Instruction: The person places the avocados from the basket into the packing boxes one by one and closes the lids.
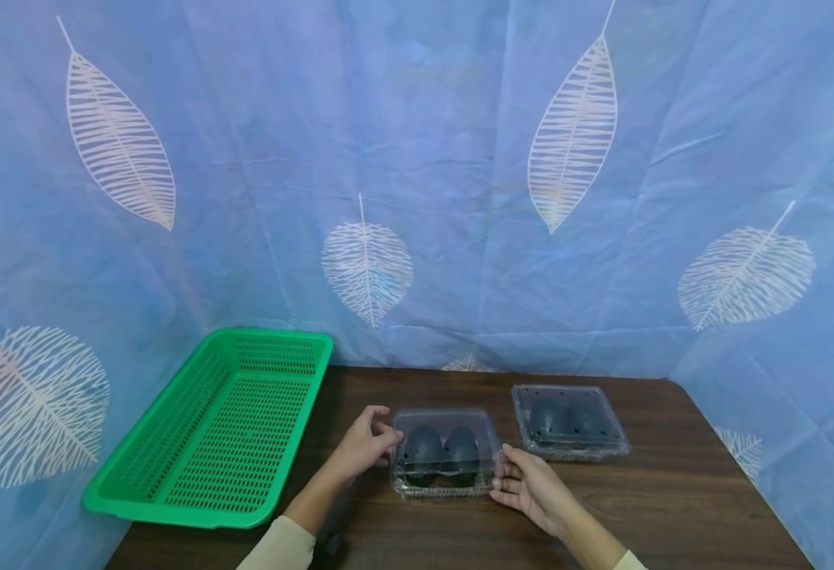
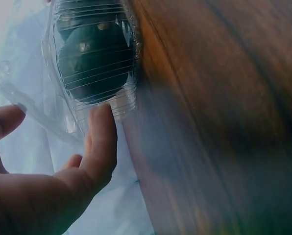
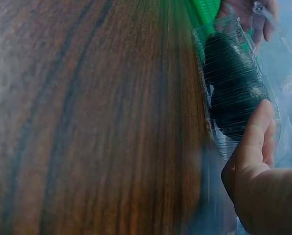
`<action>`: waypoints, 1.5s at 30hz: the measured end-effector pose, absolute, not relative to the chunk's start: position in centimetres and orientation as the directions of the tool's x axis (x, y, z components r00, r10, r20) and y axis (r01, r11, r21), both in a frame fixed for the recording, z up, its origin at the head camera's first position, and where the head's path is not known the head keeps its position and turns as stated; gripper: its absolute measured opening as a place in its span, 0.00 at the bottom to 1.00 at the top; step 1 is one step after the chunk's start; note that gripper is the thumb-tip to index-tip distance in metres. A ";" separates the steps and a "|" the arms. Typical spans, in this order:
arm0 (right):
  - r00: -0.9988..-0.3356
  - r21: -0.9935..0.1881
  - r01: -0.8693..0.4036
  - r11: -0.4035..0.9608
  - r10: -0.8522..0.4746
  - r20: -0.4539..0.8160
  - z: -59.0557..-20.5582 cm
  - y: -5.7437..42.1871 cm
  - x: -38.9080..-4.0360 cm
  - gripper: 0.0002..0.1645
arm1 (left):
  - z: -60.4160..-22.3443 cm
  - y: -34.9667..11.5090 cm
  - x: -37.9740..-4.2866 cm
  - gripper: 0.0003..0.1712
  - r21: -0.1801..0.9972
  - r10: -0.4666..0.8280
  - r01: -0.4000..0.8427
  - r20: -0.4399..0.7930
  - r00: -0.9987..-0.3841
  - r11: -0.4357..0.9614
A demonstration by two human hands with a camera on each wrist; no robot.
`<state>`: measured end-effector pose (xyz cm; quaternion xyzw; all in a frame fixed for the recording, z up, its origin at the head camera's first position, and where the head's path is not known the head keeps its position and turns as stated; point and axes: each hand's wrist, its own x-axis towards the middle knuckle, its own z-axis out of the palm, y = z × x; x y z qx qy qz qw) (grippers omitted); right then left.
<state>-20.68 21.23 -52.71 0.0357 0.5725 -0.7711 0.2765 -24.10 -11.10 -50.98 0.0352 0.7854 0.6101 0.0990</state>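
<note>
Two dark, egg-shaped fruits like avocados (image 1: pixel 460 453) lie side by side in a clear plastic clamshell box (image 1: pixel 440 491) on the table. In the left wrist view the box's lid (image 2: pixel 36 110) stands partly raised off the base. My left hand (image 1: pixel 365 445) holds the box's left end, thumb at the lid's edge and a finger against the base's side. Opposite it, my right hand (image 1: pixel 531 487) holds the right end, with fingers (image 3: pixel 256 127) along the side wall. The right thumb is mostly out of the right wrist view.
To the left stands a green perforated plastic basket (image 1: pixel 285 475). A second clear clamshell box (image 1: pixel 574 453), closed over two similar dark fruits, sits behind and right of the first. The dark wooden table (image 1: pixel 673 475) ends at a blue leaf-patterned cloth (image 1: pixel 445 261).
</note>
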 end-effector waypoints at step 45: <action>-0.869 -0.898 0.402 -0.178 -0.382 -0.314 -52.7 20.6 -20.3 0.21 | -51.9 -11.9 -22.3 0.58 0.966 0.411 -0.260 -0.238 -0.880 0.003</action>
